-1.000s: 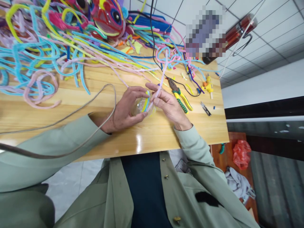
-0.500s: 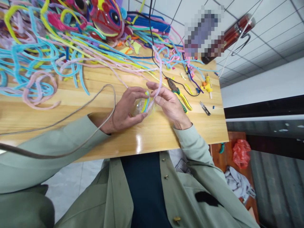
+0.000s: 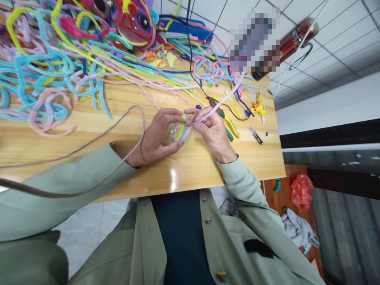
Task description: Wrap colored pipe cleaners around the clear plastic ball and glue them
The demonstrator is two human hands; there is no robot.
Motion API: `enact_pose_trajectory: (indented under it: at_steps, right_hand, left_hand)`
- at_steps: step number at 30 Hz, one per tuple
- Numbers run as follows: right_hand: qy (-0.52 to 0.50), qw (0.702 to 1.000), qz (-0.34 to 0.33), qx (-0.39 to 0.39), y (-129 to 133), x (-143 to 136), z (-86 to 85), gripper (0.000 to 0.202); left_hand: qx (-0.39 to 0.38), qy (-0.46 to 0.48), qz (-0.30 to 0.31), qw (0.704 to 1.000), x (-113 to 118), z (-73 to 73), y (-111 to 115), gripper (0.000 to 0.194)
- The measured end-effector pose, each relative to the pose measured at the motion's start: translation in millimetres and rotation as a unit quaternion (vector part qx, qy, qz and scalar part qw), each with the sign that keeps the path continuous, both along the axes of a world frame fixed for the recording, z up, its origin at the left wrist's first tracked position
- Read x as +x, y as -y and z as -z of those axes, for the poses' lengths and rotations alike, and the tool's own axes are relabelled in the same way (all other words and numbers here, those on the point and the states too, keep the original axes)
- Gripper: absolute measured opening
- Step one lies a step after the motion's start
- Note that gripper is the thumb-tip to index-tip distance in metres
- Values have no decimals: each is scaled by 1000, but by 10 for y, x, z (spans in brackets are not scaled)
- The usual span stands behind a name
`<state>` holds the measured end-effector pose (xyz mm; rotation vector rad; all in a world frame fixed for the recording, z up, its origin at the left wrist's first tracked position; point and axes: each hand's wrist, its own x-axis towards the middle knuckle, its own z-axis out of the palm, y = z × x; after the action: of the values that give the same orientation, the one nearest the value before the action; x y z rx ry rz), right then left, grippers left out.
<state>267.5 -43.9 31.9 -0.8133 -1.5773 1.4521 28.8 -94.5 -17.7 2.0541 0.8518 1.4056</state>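
My left hand point(image 3: 160, 136) is wrapped round a clear, rounded plastic piece point(image 3: 173, 133), with thumb and fingers on either side of it. Yellow and light-blue pipe cleaner strips point(image 3: 182, 130) run across that piece. My right hand point(image 3: 212, 130) pinches a pale lilac pipe cleaner point(image 3: 223, 99) between thumb and fingers. One end of the lilac pipe cleaner meets the plastic piece beside the blue strip; its long free part slants up to the right. How it is fixed there I cannot make out, as my fingers partly cover the spot.
Pliers with yellow-green handles point(image 3: 230, 126), small snips point(image 3: 256, 135) and a yellow glue gun point(image 3: 259, 107) lie to the right. Many coloured pipe cleaners point(image 3: 44, 75) cover the back left around a decorated mask-like figure point(image 3: 133, 23). A grey cable point(image 3: 111, 128) crosses above my left forearm.
My right hand's fingers have closed on the lilac pipe cleaner near the plastic piece. Its free end has swung from upright down to the right. My left hand has stayed put.
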Motion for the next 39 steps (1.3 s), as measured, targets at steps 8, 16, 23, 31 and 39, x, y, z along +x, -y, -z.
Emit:
enact_pose_trajectory:
  at_steps: [8,16,23,31,39]
  right_hand:
    - [-21,1000,-2,-17,-16,8,40,51]
    - [9,1000,8,12,-14,15,43,47]
    - [87,995,-2,42,91,48,-52,49]
    - [93,994,4,52,139,20,-65,45]
    - [87,993,-7,74,143,17,-71,37]
  left_hand:
    - [9,-10,-15,1000,23,-9,16,50]
    - [-13,-23,-14,1000,6,-29,28,49]
    - [-11,-24,-10,1000,-16,-43,22,52]
    - [-12,-9,-3,1000,0,-51,39,50]
    - [-18,-8,3,1000,16,-54,48,50]
